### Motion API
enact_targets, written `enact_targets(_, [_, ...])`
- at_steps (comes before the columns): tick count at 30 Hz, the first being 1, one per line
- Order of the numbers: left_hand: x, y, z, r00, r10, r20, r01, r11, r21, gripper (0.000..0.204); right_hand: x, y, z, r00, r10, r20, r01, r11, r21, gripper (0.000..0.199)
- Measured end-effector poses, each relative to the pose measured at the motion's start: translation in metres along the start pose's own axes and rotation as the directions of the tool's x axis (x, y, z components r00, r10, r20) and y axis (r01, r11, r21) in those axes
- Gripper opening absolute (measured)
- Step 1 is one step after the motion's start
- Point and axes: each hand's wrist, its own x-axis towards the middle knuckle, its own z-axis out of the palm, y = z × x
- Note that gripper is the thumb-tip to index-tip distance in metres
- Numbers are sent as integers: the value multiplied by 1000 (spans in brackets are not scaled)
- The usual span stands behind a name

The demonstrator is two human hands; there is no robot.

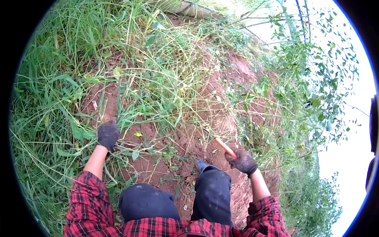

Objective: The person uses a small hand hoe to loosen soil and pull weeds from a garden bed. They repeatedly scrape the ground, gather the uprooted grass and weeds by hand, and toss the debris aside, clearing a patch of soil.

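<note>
My left hand [107, 136], in a dark, soil-marked glove, is closed low among the weeds on the left. Long green grass blades [123, 116] come up beside its fist and seem to be gripped in it; the fingertips are hidden. On the right, my right hand [241, 161], gloved the same way, is wrapped round an orange tool handle [226, 147]. The handle slants up and left from the fist, over bare reddish soil. Whatever lies beyond its tip cannot be made out against the dry stems.
Thick green grass [47, 98] covers the left side. Cut-looking stems lie over a reddish soil mound [241, 65] ahead. Leafy branches [316, 102] lean in from the right. My bent knees [148, 201] and a blue shoe [201, 165] are between my arms.
</note>
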Motion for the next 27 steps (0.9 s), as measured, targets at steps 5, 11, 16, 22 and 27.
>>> enact_targets(5, [6, 4, -5, 998, -2, 70, 5, 999, -40, 30, -48, -67, -37, 998, -15, -60, 23, 991, 130, 21])
enact_targets(11, [5, -15, 4, 997, -44, 62, 56, 978, -200, 34, 14, -183, -16, 964, -201, 176, 170, 969, 179, 32])
enact_targets(16, [2, -3, -12, 999, -45, 3, 45, 988, -145, 25, 142, -268, 63, 872, -441, 213, 471, 874, -122, 43])
enact_targets(22, [-4, -4, -2, 998, 0, -60, -1, 1000, -18, 25, 219, -207, 176, 899, -437, -36, 427, 891, -158, 40])
enact_targets(27, [-3, -5, -15, 997, -62, 35, 65, 995, -72, 24, 149, -107, 202, 927, -372, 39, 368, 888, -275, 36])
